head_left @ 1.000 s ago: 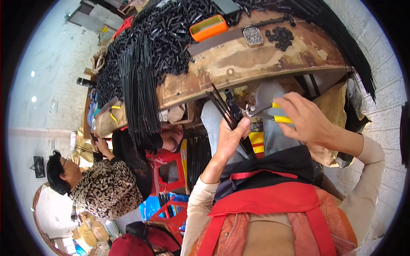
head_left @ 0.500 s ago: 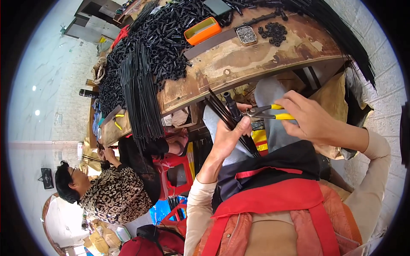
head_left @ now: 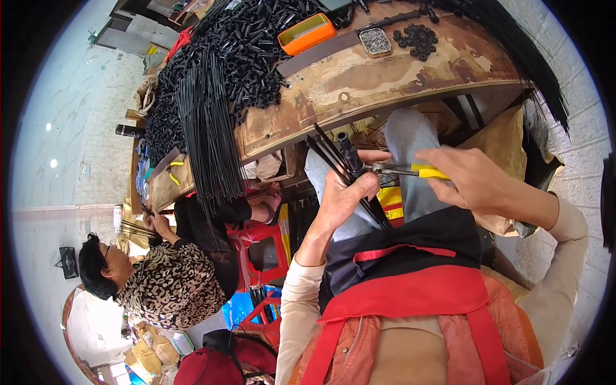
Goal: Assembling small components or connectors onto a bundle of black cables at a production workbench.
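brightness: bright, even daylight; colours saturated
light source: seems to come from the left, where the pale floor (head_left: 58, 128) is washed out; small glare dots on it
shadows: soft; dark under the wooden workbench (head_left: 385, 77) edge
glare: slight sheen on the black rods (head_left: 208, 135)
blur: little; left hand (head_left: 343, 196) and right hand (head_left: 471, 179) sharp; faint softness toward the rim
distortion: strong fisheye (bench edge bows, wall bricks curve); black vignette at all corners
focus: centre crisp; the seated person (head_left: 167, 282) at lower left slightly soft

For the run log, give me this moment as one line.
left hand: grips black rods | right hand: holds yellow-handled pliers at rods | workbench ahead
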Demonstrator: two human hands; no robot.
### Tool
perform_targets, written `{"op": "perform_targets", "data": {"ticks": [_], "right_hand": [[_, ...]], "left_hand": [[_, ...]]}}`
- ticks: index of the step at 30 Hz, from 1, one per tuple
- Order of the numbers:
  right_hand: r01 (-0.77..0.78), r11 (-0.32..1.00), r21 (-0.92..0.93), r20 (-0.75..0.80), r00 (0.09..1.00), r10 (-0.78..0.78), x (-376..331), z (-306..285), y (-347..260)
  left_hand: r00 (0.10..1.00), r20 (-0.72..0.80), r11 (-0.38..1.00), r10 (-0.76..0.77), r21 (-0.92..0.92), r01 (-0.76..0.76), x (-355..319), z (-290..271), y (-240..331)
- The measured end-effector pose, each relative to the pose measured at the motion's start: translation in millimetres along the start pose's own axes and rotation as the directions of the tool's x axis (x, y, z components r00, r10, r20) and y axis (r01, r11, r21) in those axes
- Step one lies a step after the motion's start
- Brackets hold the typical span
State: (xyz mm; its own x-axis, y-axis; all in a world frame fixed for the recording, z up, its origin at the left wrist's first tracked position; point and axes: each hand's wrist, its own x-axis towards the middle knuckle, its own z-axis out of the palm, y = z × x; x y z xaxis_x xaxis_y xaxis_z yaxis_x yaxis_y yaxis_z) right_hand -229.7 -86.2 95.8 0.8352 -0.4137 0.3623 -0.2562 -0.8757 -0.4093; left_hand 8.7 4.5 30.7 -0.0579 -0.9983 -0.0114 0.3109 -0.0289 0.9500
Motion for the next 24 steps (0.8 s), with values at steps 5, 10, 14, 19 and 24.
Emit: {"op": "perform_targets", "data": {"ticks": [5,10,14,19,24], "right_hand": [[-0.932,-0.054,0.360,0.921,0.364,-0.140,2,-3,3],[-0.428,0.814,0.393,0.412,0.873,0.260,-9,17,-1],[-0.298,0.910,0.289,0.318,0.926,0.202,-5,18,1],[-0.684,0.377,0.625,0.611,0.729,0.308,-17,70,-7],[-0.278,0.812,0.514,0.263,0.952,0.159,-7,54,10]], "left_hand": [[0.991,0.133,1.000,-0.026,-0.007,0.027,-5,-11,-3],[0.998,0.054,0.998,-0.020,-0.064,0.023,-4,-7,-3],[0.997,0.079,1.000,-0.018,0.024,0.016,-6,-4,3],[0.991,0.129,0.997,-0.026,0.070,0.017,-9,-5,4],[0.999,0.043,1.000,-0.001,0.010,0.001,-10,-11,-3]]}}
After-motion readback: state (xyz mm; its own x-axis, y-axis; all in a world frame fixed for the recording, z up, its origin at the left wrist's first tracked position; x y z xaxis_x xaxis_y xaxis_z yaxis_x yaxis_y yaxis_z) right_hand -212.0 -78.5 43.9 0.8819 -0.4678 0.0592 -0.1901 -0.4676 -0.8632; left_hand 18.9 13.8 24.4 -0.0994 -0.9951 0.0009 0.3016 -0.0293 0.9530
